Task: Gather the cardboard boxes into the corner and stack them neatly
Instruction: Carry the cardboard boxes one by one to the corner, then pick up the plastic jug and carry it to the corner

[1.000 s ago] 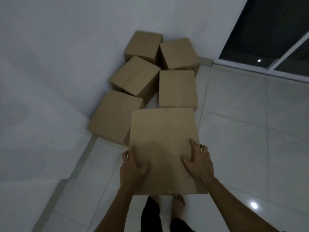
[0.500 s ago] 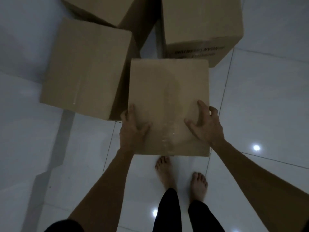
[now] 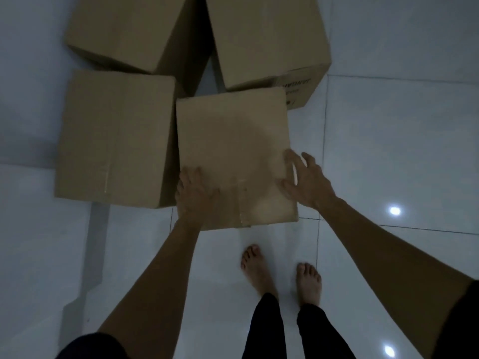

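A plain cardboard box [image 3: 233, 141] sits low in front of me, close beside a second box [image 3: 114, 136] on its left. My left hand [image 3: 194, 195] holds its near left corner, thumb on top. My right hand [image 3: 305, 182] grips its right edge, thumb on top and fingers spread over the side. Two more boxes stand behind: one at the back left [image 3: 129, 29], and one at the back right [image 3: 267, 37] with dark print on its side. I cannot tell whether the held box rests on the floor.
A white wall [image 3: 26, 73] runs along the left, meeting the floor at a grey baseboard [image 3: 96, 242]. Glossy white floor tiles [image 3: 401, 151] spread to the right. My bare feet [image 3: 256, 270] stand just behind the held box.
The box has gone down and forward, level with the left box and against the back right one. My view has tipped down, and my right hand has slid to the box's right edge.
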